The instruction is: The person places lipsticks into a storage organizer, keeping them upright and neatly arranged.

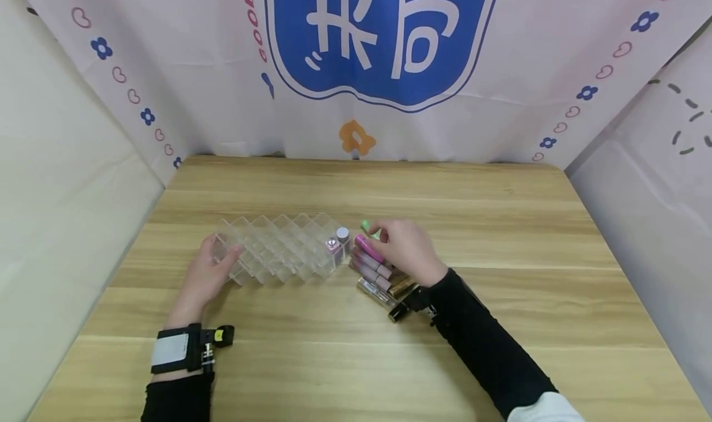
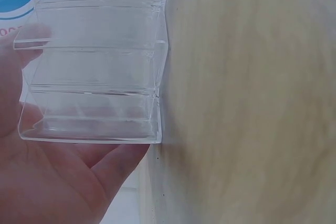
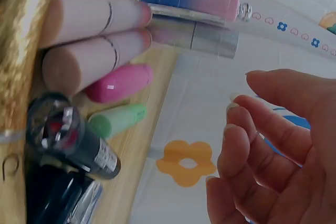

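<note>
Wood-grain table [image 1: 300,360], printed backdrop [image 1: 217,88] at 12 o'clock: holder gripped at one end, right grip narrow and holding nothing.
Left hand [image 1: 206,280] grips the clear divided holder [image 1: 278,249] at its 9 o'clock end; a crystal-topped tube [image 1: 332,245] and a grey-capped tube [image 1: 342,233] stand at its 3 o'clock end. Right hand [image 1: 408,249] is poised near the loose tubes, a small gap between thumb and fingertips; seen from the head, the magenta tube [image 1: 367,248] lies at its 9 o'clock, the green tube [image 1: 365,225] at 10, the pale tubes [image 1: 371,270] at 8. Recommended: brace the holder lightly; pinch one tube at mid-body, across its length, and lift it straight up. Caution: tubes lie close together and may roll if nudged.
</note>
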The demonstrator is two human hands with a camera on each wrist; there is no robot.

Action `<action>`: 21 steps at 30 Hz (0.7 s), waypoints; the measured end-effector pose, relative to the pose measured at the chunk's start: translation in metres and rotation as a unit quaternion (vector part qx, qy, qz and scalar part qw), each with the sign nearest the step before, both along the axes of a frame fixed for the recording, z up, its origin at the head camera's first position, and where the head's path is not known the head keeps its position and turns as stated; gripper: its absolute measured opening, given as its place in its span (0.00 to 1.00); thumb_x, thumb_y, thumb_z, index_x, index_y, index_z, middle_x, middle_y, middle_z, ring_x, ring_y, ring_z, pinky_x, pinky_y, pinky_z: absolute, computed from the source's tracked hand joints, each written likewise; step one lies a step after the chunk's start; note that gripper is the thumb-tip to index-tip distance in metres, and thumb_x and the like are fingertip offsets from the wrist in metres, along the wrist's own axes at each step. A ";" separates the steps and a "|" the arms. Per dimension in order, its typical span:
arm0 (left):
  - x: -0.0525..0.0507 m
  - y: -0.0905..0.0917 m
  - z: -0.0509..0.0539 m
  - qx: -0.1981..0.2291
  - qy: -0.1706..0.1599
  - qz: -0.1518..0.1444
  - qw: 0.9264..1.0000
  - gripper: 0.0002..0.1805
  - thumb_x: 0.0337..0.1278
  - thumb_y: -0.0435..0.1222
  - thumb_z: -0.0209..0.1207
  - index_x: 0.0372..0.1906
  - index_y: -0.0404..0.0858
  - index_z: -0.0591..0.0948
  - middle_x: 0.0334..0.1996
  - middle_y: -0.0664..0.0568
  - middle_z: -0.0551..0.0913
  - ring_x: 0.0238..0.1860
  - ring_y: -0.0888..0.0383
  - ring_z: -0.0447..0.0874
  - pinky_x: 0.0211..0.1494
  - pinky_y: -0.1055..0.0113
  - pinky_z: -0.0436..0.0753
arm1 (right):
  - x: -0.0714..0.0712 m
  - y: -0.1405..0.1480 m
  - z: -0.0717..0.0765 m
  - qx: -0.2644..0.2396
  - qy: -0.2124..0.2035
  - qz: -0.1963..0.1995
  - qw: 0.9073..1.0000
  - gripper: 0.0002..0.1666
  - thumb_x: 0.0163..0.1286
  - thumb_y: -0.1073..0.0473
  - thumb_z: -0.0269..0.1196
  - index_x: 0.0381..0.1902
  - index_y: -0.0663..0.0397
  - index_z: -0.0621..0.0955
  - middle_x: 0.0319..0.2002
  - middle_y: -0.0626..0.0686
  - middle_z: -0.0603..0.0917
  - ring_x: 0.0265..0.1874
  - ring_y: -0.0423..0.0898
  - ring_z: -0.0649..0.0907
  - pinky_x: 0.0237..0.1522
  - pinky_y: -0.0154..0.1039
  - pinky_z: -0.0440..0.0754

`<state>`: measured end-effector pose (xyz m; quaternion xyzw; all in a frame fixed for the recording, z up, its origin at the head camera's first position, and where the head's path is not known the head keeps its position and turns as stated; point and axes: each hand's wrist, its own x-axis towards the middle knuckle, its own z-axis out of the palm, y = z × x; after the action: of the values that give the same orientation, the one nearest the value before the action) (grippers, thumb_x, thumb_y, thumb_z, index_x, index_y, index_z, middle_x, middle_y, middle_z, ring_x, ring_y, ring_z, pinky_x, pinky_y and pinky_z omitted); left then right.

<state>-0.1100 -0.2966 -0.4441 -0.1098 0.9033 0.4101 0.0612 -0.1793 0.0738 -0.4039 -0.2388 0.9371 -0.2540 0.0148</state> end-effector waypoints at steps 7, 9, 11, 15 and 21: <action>0.000 0.000 0.001 -0.002 -0.015 0.001 1.000 0.49 0.70 0.63 0.39 0.78 0.34 0.40 0.75 0.26 0.46 0.73 0.24 0.49 0.70 0.28 0.56 | -0.006 0.019 -0.002 0.014 -0.008 -0.032 0.999 0.12 0.66 0.52 0.65 0.45 0.50 0.86 0.24 0.46 0.82 0.20 0.40 0.75 0.21 0.32 0.72; -0.001 0.000 0.001 0.000 -0.017 0.001 1.000 0.48 0.70 0.63 0.40 0.78 0.34 0.40 0.76 0.27 0.46 0.73 0.24 0.48 0.70 0.28 0.55 | -0.007 0.026 -0.004 0.025 -0.003 -0.038 0.999 0.12 0.66 0.52 0.65 0.44 0.50 0.86 0.24 0.46 0.83 0.20 0.40 0.76 0.23 0.32 0.72; 0.000 0.001 0.001 0.001 -0.015 0.001 1.000 0.48 0.71 0.62 0.41 0.78 0.34 0.40 0.75 0.26 0.46 0.72 0.24 0.50 0.70 0.28 0.56 | -0.007 0.032 -0.006 0.030 -0.005 -0.042 0.999 0.13 0.65 0.52 0.66 0.45 0.51 0.86 0.25 0.46 0.83 0.21 0.40 0.76 0.24 0.32 0.72; 0.000 0.000 0.000 0.000 -0.011 0.001 1.000 0.47 0.71 0.61 0.41 0.78 0.34 0.41 0.75 0.26 0.47 0.71 0.23 0.52 0.69 0.28 0.58 | -0.007 0.043 -0.010 0.037 -0.012 -0.048 0.998 0.14 0.65 0.53 0.66 0.45 0.51 0.86 0.25 0.46 0.83 0.21 0.40 0.76 0.23 0.32 0.72; -0.002 0.000 0.000 0.000 -0.013 0.002 1.000 0.48 0.71 0.61 0.41 0.78 0.34 0.39 0.76 0.27 0.47 0.71 0.23 0.52 0.69 0.28 0.58 | -0.005 0.057 -0.013 0.040 -0.031 -0.065 0.997 0.16 0.65 0.51 0.67 0.47 0.52 0.85 0.28 0.48 0.84 0.22 0.40 0.77 0.24 0.32 0.73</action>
<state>-0.1119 -0.2964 -0.4442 -0.1171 0.9022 0.4087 0.0722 -0.1847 0.1307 -0.4171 -0.1685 0.9591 -0.2243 0.0370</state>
